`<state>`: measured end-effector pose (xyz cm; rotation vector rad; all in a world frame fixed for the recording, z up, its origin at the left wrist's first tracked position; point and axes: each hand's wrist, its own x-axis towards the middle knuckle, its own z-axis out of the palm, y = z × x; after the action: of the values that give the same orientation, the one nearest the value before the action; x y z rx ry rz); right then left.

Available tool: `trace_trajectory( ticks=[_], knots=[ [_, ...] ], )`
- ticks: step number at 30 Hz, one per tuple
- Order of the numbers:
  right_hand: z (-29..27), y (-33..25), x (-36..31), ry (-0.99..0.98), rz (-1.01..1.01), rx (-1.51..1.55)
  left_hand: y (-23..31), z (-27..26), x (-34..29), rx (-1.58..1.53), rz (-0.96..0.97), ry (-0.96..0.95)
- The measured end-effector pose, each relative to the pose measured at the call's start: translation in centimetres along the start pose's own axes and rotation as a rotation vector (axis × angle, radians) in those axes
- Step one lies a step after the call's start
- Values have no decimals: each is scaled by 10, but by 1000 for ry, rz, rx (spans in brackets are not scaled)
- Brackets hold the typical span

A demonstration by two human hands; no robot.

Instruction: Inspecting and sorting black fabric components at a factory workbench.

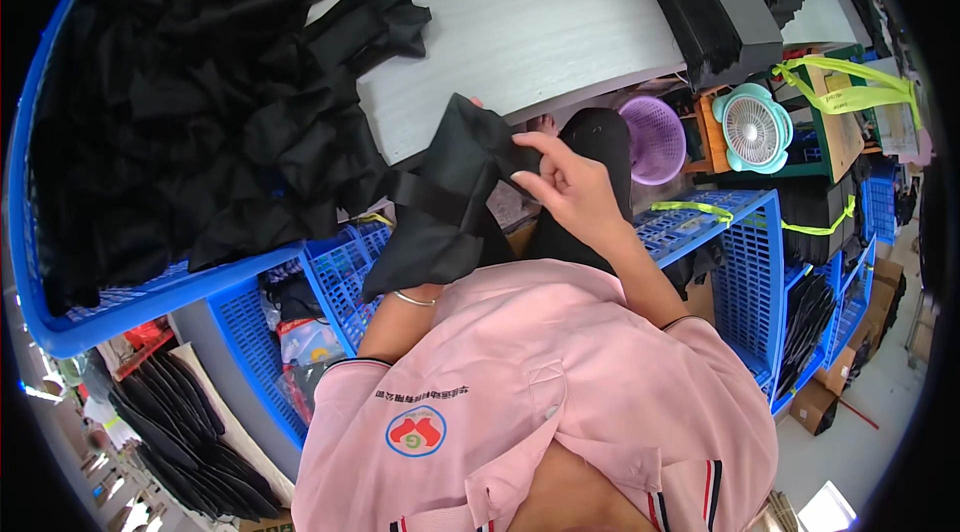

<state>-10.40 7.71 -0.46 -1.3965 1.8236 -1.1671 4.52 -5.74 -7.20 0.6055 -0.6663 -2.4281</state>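
One black fabric piece [440, 182] is in hand, held above the lap just off the near left corner of the desk [540, 17], its body bulging and its surface creased, with a strap-like band across it. The left hand [426, 289] is beneath the piece and almost wholly covered; it appears to support it, but how far its fingers are closed cannot be told. The right hand [575, 187] is partly open, thumb and index finger parted and curved, their tips at the piece's right side; whether they grip any cloth cannot be confirmed. Progress: handling of this piece is judged unfinished, since both hands are at it and it is not set down. A large heap of similar black pieces [170, 112] fills the blue crate [70, 334] left of the desk, and some lie over the desk's left edge. Whether the heap is done or outstanding cannot be determined. Flat dark stacks [690, 2] sit at the desk's right end; their relation to the piece is not evident. A purple basket [655, 140] stands below the desk's near edge, toward the right; its contents, if any, are not discernible.
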Motion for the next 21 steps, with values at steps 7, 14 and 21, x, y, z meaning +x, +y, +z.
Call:
trace_trajectory(
  ticks=[7, 14, 21],
  knots=[
    [14, 14, 11, 270, -422, -371, -26, 66, 0, 161, -140, 164],
    [-16, 16, -7, -172, 78, 1133, -25, 33, -20, 78, -90, 108],
    [-17, 23, -11, -4, 328, 1102, -26, -3, -41, -92, -74, 68]
  ],
)
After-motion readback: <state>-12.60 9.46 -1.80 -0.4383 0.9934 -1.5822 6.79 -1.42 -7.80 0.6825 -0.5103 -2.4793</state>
